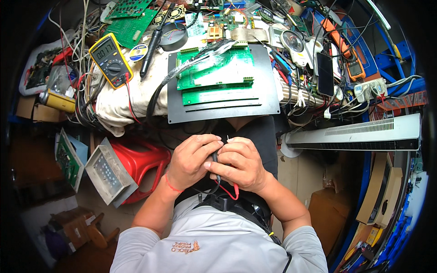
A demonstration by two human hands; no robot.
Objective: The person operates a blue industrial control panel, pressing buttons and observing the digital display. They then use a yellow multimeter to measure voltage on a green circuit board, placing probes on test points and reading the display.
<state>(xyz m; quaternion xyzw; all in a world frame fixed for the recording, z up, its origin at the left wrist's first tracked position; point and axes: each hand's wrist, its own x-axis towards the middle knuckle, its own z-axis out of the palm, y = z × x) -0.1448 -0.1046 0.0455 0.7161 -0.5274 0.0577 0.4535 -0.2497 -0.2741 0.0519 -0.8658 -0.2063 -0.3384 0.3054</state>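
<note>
My two hands meet over my lap, in front of the bench. My left hand is closed around a black test probe, whose lead runs down toward my waist. In my right hand is a red test probe; its red end and lead stick out below the palm. A thin metal tip shows above the right fingertips. Beyond the hands, a green circuit board lies on a dark metal plate, with a grey cable bundle across it. To its left a yellow multimeter is switched on.
A black soldering iron and a solder spool lie beside the multimeter. At the right are a phone, an orange clamp meter and a long white slatted unit. A red stool stands at the lower left. Tangled wires crowd the bench.
</note>
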